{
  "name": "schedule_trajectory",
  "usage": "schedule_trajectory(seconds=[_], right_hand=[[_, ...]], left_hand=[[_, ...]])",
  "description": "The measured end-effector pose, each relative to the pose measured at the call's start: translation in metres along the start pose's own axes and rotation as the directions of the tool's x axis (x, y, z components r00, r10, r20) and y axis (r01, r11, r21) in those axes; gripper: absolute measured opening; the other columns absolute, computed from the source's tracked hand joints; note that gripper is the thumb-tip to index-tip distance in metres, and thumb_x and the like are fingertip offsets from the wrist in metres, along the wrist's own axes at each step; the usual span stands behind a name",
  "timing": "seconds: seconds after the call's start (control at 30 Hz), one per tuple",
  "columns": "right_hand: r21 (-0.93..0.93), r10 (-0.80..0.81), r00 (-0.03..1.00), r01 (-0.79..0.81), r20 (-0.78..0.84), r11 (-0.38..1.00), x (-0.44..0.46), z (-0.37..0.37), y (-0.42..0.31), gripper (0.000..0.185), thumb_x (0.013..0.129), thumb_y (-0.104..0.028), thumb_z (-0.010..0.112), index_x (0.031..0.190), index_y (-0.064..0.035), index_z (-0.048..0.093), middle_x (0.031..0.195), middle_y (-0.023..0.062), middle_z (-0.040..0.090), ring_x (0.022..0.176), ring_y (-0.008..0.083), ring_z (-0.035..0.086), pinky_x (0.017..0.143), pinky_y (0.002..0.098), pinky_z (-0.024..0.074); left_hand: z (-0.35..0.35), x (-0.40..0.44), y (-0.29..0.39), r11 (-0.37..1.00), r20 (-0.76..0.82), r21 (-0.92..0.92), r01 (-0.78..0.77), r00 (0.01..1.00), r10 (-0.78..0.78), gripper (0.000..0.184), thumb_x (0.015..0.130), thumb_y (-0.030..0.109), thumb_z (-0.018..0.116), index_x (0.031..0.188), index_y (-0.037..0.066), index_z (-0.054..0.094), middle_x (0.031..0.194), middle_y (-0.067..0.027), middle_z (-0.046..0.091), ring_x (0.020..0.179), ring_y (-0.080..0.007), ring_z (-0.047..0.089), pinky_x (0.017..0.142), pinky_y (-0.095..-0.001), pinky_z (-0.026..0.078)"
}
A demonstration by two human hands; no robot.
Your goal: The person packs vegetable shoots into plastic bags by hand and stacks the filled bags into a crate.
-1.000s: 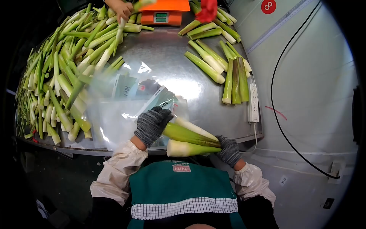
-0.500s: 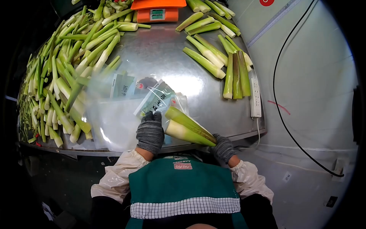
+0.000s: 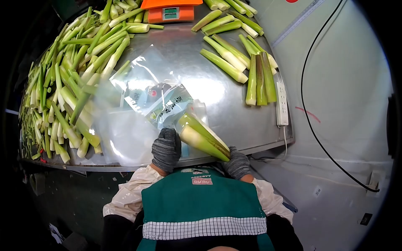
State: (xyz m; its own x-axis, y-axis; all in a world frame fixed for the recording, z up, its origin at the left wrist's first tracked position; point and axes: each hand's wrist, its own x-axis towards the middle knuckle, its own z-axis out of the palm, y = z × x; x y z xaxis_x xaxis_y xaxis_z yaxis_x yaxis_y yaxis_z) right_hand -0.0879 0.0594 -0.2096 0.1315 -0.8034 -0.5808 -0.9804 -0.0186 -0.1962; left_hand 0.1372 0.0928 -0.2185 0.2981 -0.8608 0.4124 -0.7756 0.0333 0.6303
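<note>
Near the table's front edge, my left hand (image 3: 166, 146) in a grey knit glove is closed on the lower edge of a clear printed plastic bag (image 3: 161, 109). The bag stretches up and away from it over the table. My right hand (image 3: 238, 163), gloved alike, grips the narrow ends of a bundle of water bamboo shoots (image 3: 200, 141). Their thick pale ends point up and left, at the bag's near end. Whether the tips are inside the bag or only against it, I cannot tell. More flat bags (image 3: 121, 136) lie beneath and to the left.
A large heap of water bamboo shoots (image 3: 69, 90) covers the table's left side. Small groups of shoots (image 3: 260, 81) lie at the right. An orange scale (image 3: 171, 14) stands at the back. A white power strip (image 3: 282, 104) runs along the right edge of the metal table (image 3: 234, 121).
The bag in my left hand has spread out, its far part now reaching up over the table. My right hand has brought the shoots slightly left, against the bag.
</note>
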Motion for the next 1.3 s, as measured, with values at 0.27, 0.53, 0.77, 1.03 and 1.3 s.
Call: schedule_trajectory(seconds=[0.27, 0.53, 0.77, 1.03, 1.3], right_hand=[[0.118, 0.025, 1.000, -0.024, -0.003, 0.993, -0.002, 0.014, -0.002, 0.054, 0.063, -0.034, 0.067, 0.105, -0.0048, 0.047, 0.087, 0.0199, 0.059, 0.082, 0.0334, 0.058, 0.076, 0.0386, 0.0452], [0.087, -0.006, 0.980, 0.024, -0.197, 0.996, -0.017, 0.022, -0.016, 0.048, 0.068, -0.022, 0.062, 0.108, -0.0033, 0.042, 0.091, 0.0199, 0.055, 0.083, 0.0336, 0.056, 0.072, 0.0425, 0.0448], [-0.119, -0.192, 0.921, 0.161, -0.337, 0.980, -0.008, 0.037, -0.001, 0.053, 0.066, -0.016, 0.059, 0.112, -0.0009, 0.037, 0.087, 0.0179, 0.052, 0.079, 0.0337, 0.054, 0.067, 0.0449, 0.0432], [-0.134, -0.359, 0.735, 0.349, -0.575, 0.928, 0.006, 0.037, 0.020, 0.059, 0.059, -0.011, 0.058, 0.113, -0.0023, 0.038, 0.083, 0.0168, 0.051, 0.074, 0.0324, 0.053, 0.064, 0.0432, 0.0419], [0.111, -0.257, 0.804, 0.369, -0.536, 0.923, 0.012, 0.027, -0.006, 0.050, 0.065, -0.015, 0.061, 0.110, -0.0053, 0.043, 0.087, 0.0180, 0.054, 0.077, 0.0351, 0.054, 0.067, 0.0412, 0.0441]], left_hand=[[-0.003, -0.004, 0.000, 0.986, 0.145, 0.094, -0.140, 0.981, 0.126, 0.011, 0.068, 0.005, 0.056, 0.074, 0.005, 0.048, 0.062, -0.0124, 0.051, 0.052, -0.0310, 0.052, 0.045, -0.0397, 0.040], [0.000, -0.003, 0.003, 0.987, 0.238, 0.119, -0.106, 0.968, 0.075, 0.011, 0.066, 0.011, 0.057, 0.069, 0.006, 0.047, 0.060, -0.0121, 0.050, 0.052, -0.0307, 0.051, 0.045, -0.0397, 0.040], [0.005, 0.021, 0.025, 0.962, 0.392, 0.171, -0.214, 0.910, 0.133, 0.009, 0.067, 0.013, 0.054, 0.068, 0.007, 0.048, 0.062, -0.0118, 0.051, 0.054, -0.0291, 0.053, 0.047, -0.0399, 0.041], [0.014, 0.003, 0.027, 0.898, 0.523, 0.292, -0.329, 0.841, 0.138, 0.008, 0.066, 0.014, 0.050, 0.070, 0.006, 0.050, 0.064, -0.0095, 0.053, 0.056, -0.0240, 0.055, 0.047, -0.0365, 0.043], [0.021, 0.002, 0.027, 0.880, 0.486, 0.231, -0.415, 0.833, 0.266, 0.005, 0.065, 0.012, 0.051, 0.067, 0.008, 0.048, 0.062, -0.0094, 0.050, 0.055, -0.0251, 0.054, 0.046, -0.0367, 0.042]])
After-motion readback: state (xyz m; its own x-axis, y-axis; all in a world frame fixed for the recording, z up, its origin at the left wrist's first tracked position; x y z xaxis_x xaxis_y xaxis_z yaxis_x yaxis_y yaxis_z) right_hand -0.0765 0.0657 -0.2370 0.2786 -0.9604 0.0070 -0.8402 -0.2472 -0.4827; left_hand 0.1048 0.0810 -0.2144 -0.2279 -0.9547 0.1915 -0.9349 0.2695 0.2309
